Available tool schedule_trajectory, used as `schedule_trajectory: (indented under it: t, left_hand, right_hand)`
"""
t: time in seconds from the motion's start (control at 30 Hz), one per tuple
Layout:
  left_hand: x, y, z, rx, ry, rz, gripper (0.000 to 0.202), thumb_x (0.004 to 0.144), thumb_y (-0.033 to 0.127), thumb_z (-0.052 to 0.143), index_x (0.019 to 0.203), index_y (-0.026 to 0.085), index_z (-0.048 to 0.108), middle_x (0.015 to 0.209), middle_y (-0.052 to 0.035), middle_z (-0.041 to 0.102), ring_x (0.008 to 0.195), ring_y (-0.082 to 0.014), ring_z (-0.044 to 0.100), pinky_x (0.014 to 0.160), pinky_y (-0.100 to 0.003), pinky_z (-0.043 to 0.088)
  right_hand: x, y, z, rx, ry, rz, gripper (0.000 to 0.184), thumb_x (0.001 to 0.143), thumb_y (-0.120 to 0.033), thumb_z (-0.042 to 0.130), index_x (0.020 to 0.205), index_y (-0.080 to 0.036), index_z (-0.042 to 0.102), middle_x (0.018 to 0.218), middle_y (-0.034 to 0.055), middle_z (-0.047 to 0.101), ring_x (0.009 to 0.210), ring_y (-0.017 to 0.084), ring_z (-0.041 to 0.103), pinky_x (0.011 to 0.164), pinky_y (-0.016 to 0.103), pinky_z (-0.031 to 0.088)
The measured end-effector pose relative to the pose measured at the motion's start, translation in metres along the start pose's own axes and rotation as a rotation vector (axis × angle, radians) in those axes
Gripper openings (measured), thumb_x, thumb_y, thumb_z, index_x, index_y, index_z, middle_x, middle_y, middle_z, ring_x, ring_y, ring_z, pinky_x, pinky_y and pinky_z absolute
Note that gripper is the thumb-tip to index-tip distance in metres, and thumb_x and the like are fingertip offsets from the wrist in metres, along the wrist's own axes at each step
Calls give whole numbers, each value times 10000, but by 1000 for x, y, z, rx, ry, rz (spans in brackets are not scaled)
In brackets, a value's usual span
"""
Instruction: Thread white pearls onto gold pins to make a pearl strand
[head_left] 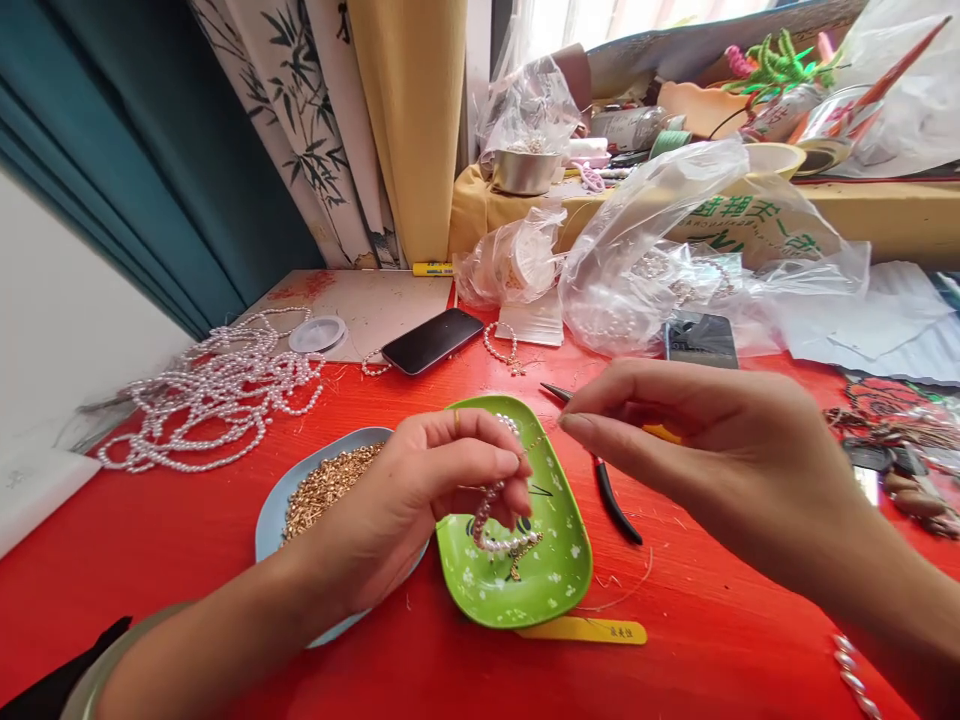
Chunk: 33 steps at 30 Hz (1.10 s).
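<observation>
My left hand (420, 495) pinches a short strand of pearl beads (491, 520) that hangs in a loop over a green dish (551, 570). My right hand (697, 440) hovers just to the right with thumb and forefinger pressed together, tips pointing at the strand's upper end; whether a fine wire sits between them is too small to tell. Pliers (611, 495) with a black handle lie on the red table (712, 620) under my right hand. A blue dish (274, 515) of small gold findings (326, 485) sits behind my left hand.
Long pearl strings (217, 395) are piled at the left. A black phone (433, 340) and a finished pearl bracelet (501, 348) lie behind the dishes. Clear plastic bags (660, 250) and clutter fill the back right. A yellow strip (585, 631) lies in front of the green dish.
</observation>
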<state>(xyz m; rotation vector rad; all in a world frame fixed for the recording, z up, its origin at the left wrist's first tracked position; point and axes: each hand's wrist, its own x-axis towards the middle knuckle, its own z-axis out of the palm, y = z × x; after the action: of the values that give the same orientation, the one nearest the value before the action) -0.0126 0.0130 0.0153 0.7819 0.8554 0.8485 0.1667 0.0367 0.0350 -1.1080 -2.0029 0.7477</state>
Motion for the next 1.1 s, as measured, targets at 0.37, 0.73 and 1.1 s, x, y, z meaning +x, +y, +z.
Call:
schedule_trajectory:
  t: [0.37, 0.73, 1.1]
  left_hand:
    - [9, 4, -30, -53, 218, -10, 87, 769, 158, 580, 695, 151, 625, 656, 21, 600, 641, -85, 574, 648, -177, 481]
    - [20, -1, -36, -162, 345, -12, 151, 789, 105, 536, 676, 125, 635, 666, 0, 606, 595, -95, 593, 581, -180, 529]
    - [24, 3, -42, -350, 382, 59, 195, 824, 65, 483, 687, 94, 618, 657, -23, 596, 578, -89, 583, 568, -181, 542]
  right_hand:
    - [11, 61, -32, -374, -100, 210, 250, 819, -377, 502, 766, -162, 617, 724, 55, 650, 615, 159, 566, 546, 283, 411]
    - [-35, 69, -25, -559, -294, 69, 156, 839, -245, 471, 791, -217, 616, 789, 27, 655, 645, 167, 572, 548, 277, 388]
    - [19, 91, -30, -610, -248, 170, 177, 803, -277, 482, 758, -209, 639, 756, 43, 699, 650, 181, 626, 546, 270, 433]
